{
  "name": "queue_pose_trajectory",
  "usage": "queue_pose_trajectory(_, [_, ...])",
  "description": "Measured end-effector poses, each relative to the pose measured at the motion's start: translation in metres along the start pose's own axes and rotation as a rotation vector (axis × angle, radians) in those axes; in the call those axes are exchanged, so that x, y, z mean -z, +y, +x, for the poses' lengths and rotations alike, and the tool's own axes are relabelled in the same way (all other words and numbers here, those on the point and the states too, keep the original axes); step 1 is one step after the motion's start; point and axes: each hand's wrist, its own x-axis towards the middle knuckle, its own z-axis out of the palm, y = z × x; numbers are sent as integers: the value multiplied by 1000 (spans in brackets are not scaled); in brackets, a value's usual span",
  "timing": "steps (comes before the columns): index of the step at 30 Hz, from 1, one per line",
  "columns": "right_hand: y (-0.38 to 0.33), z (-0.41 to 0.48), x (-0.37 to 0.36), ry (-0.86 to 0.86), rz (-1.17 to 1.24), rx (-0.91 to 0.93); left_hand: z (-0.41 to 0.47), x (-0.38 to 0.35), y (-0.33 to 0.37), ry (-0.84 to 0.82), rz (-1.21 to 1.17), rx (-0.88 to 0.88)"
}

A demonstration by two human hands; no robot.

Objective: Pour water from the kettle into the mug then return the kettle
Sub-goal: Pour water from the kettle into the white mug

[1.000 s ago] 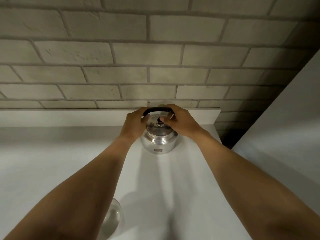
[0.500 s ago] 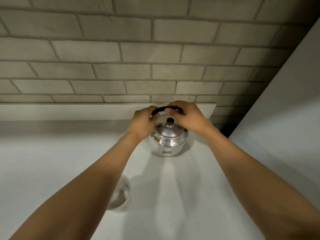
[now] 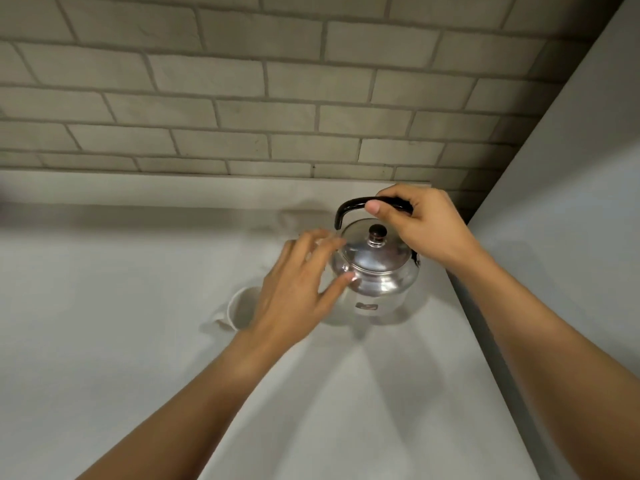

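A shiny steel kettle [image 3: 379,275] with a black knob on its lid and a black arched handle [image 3: 349,206] stands on the white counter [image 3: 138,341]. My right hand [image 3: 420,225] is closed around the handle's top. My left hand [image 3: 298,289] hovers open at the kettle's left side, its thumb touching the steel body. A white mug [image 3: 240,308] sits on the counter just left of the kettle, its right half hidden behind my left hand.
A grey brick wall [image 3: 277,98] rises behind a raised white ledge [image 3: 173,188] at the counter's back. A tall pale panel [image 3: 571,202] borders the counter on the right, close to the kettle.
My left hand has let go of the handle and dropped to the kettle's left side, fingers spread. My right hand keeps its grip. The view tipped down, bringing the mug up beside the kettle.
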Motion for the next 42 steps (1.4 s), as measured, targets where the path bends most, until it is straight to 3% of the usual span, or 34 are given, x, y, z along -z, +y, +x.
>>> queue_pose_trajectory(4, [-12, -19, -2, -5, -23, 40, -26, -16, 13, -82, 111, -70])
queue_pose_trajectory(11, [-24, -46, -12, -41, -62, 61, -47, -24, 18, -106, 219, 55])
queue_pose_trajectory(16, [-32, -58, -18, -60, -106, 68, -63, -25, 20, -190, 166, 75])
queue_pose_trajectory(23, [-54, -62, -23, -108, -176, 90, -88, -20, 29, -40, 97, 111])
queue_pose_trajectory(42, [-110, -53, -29, -259, -322, 163, -106, -8, 36, -40, -355, 259])
